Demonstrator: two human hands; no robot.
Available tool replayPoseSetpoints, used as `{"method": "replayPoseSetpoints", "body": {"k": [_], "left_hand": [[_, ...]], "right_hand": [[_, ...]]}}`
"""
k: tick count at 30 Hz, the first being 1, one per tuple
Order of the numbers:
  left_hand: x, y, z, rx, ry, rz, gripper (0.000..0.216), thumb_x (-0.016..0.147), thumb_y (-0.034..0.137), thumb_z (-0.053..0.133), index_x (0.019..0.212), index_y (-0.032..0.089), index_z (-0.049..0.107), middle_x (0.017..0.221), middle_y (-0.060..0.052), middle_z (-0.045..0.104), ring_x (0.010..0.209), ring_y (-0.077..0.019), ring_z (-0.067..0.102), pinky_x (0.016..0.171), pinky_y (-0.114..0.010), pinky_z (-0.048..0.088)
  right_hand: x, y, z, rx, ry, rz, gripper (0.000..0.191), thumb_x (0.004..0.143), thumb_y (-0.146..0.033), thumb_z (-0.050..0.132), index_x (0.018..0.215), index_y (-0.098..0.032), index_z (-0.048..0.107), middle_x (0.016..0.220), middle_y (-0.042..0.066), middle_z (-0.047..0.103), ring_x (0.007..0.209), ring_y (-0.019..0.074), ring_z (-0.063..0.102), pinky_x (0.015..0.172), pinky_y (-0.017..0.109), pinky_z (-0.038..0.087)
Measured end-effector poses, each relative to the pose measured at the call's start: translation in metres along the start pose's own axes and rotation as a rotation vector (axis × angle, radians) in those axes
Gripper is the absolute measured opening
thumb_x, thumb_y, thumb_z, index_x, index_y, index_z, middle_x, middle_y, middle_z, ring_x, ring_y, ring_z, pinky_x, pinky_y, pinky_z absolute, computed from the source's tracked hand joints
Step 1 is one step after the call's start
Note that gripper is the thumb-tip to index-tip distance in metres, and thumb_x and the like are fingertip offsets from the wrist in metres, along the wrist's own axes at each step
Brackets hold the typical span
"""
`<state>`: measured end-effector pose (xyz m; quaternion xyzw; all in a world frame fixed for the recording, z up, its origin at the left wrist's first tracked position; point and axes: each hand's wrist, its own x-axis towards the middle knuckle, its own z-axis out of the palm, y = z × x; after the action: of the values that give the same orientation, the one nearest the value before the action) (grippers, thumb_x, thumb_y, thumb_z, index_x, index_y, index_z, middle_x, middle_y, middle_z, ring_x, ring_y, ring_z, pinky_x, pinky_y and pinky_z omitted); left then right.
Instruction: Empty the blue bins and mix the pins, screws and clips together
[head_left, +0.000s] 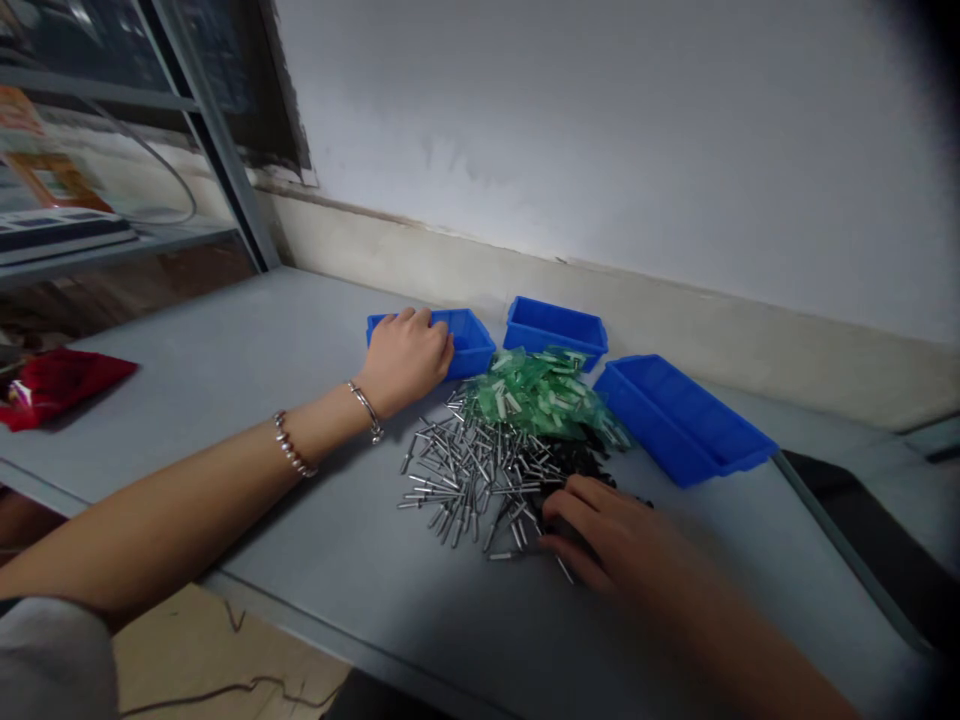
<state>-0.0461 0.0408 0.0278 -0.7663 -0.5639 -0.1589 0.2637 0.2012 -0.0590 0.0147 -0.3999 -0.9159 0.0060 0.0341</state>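
Observation:
My left hand (406,357) rests on the near rim of the leftmost blue bin (471,337), fingers curled over its edge; two bracelets circle that wrist. My right hand (600,533) lies on the grey table at the near right edge of a heap of silver metal pins (465,473), its fingers bent down among pins and small black parts (571,460). What its fingertips hold, if anything, is hidden. Behind the pins lies a pile of small green plastic packets (541,391).
Two more blue bins stand by the wall: a middle one (556,327) and a larger one (679,418) at the right. A red cloth (56,383) lies at the table's (270,345) left end. Metal shelving (112,150) stands far left. A dark panel (877,540) borders the right.

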Motion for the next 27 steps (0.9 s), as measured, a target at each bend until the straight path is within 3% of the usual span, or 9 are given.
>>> {"method": "replayPoseSetpoints", "body": {"k": [4,9,14,20,27], "left_hand": [[-0.001,0.01,-0.013,-0.033,0.067,0.087,0.024,0.089,0.027,0.038,0.082,0.013,0.056,0.08,-0.01,0.055,0.073,-0.0196,0.051,0.061,-0.03,0.036],[-0.016,0.035,-0.036,-0.278,-0.053,0.461,0.026,0.091,0.028,0.034,0.08,0.015,0.054,0.074,-0.004,0.054,0.062,-0.0145,0.049,0.055,-0.028,0.036],[-0.032,0.053,-0.036,-0.41,-0.124,0.725,0.026,0.091,0.026,0.037,0.073,0.016,0.053,0.067,-0.002,0.055,0.056,-0.0131,0.049,0.05,-0.029,0.035],[-0.036,0.06,-0.023,-0.515,-0.167,0.81,0.026,0.091,0.026,0.039,0.072,0.017,0.053,0.065,-0.003,0.059,0.055,-0.0133,0.052,0.051,-0.028,0.038],[-0.036,0.06,-0.017,-0.49,-0.205,0.8,0.025,0.091,0.027,0.039,0.075,0.016,0.054,0.067,-0.003,0.06,0.058,-0.0139,0.054,0.053,-0.028,0.039]], "right_hand": [[-0.001,0.002,0.003,-0.003,0.028,-0.029,0.006,0.079,-0.016,0.057,0.08,-0.022,0.058,0.078,0.001,0.062,0.07,0.0151,0.061,0.056,0.024,0.046],[-0.001,0.004,0.006,-0.002,0.04,-0.029,0.006,0.078,-0.015,0.059,0.079,-0.021,0.058,0.077,0.001,0.062,0.067,0.0147,0.061,0.054,0.024,0.045],[-0.002,0.002,0.0,0.01,0.018,0.03,0.012,0.072,-0.022,0.068,0.081,-0.021,0.06,0.08,0.001,0.064,0.073,0.0184,0.062,0.058,0.028,0.049],[-0.003,0.002,0.0,-0.015,0.033,-0.002,0.033,0.056,-0.035,0.079,0.079,-0.023,0.058,0.077,0.0,0.065,0.069,0.0199,0.063,0.05,0.028,0.046],[-0.004,0.004,0.009,-0.021,0.052,0.004,0.022,0.062,-0.015,0.07,0.076,-0.023,0.055,0.077,-0.001,0.066,0.067,0.0191,0.064,0.05,0.027,0.047]]}}
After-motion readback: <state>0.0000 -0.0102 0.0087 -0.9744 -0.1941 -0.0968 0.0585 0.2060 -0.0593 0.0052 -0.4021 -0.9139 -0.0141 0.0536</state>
